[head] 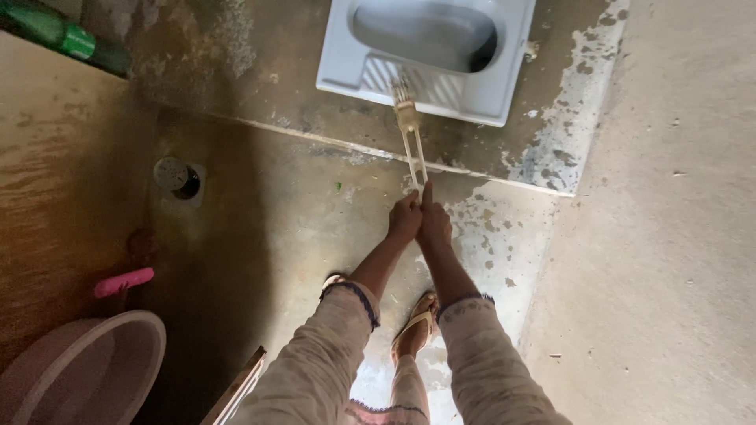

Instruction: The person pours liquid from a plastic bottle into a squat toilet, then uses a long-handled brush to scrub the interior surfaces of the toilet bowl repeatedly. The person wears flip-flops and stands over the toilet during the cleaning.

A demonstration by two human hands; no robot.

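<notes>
Both hands — left hand [405,219] and right hand [434,223] — closed around brush handle [415,157] | bristles on squat pan [429,55] footrest | risk: thin handle may flex or snap — wet floor [315,228], sandal [416,329] could slip.

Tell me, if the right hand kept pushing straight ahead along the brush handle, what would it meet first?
Probably the squat toilet pan: the right hand points up the brush, whose head already rests on its ribbed footrest.

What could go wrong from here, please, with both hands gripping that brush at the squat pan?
The floor looks wet, and the sandal stands close to the raised step, so a slip or trip seems possible. Both the left hand and right hand hold the thin brush at its very end, so it might bend or snap. Bristles on the pan could flick dirty water upward.
</notes>
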